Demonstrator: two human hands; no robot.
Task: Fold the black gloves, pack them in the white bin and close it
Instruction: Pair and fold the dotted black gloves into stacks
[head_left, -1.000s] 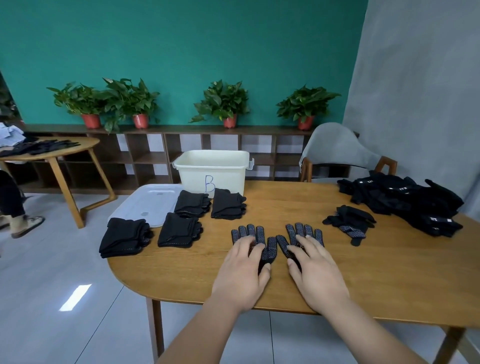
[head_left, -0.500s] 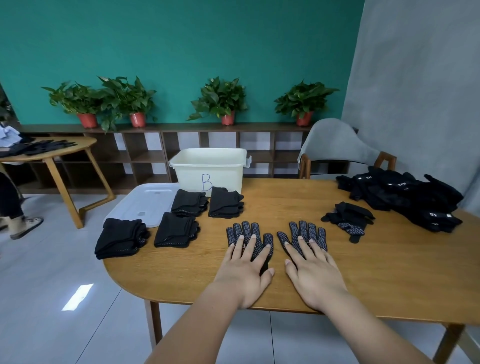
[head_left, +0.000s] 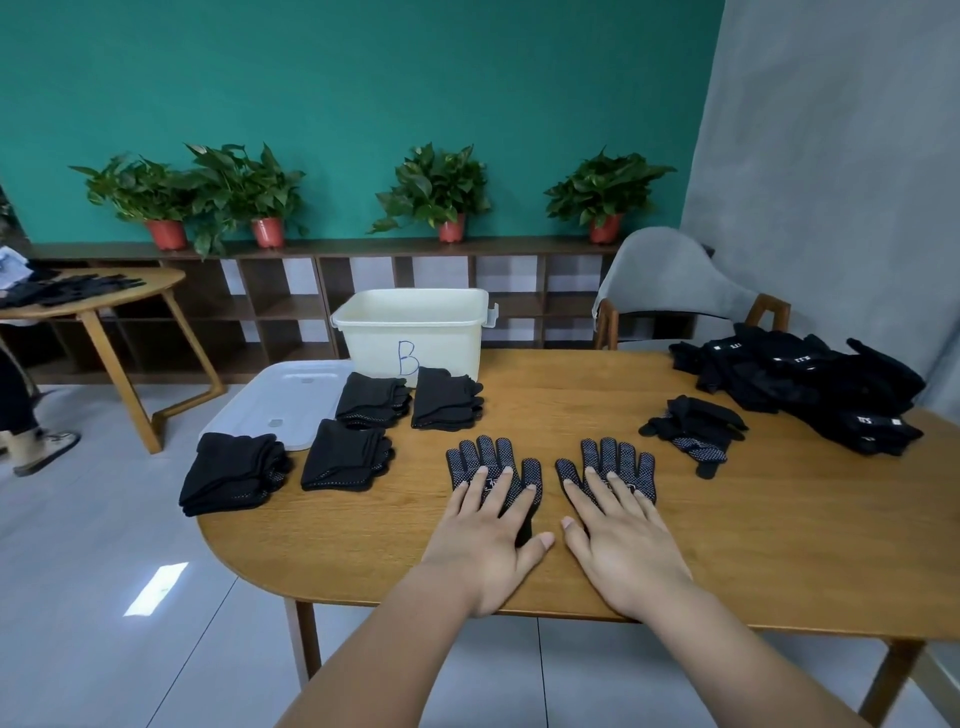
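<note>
Head view: left hand and right hand, flat and grasping nothing, press the black gloves down before the white bin. Folded stacks sit just before the bin, with the lid off at its left and the unfolded pile at its right. Judged status: folding is partly done; packing and closing remain.

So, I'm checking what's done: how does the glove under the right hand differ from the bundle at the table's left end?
The glove lies flat, single, fingers spread, dotted side up; the bundle is folded and stacked thick. The right hand rests on the glove; nothing touches the bundle. Both are black, outside the bin.
</note>
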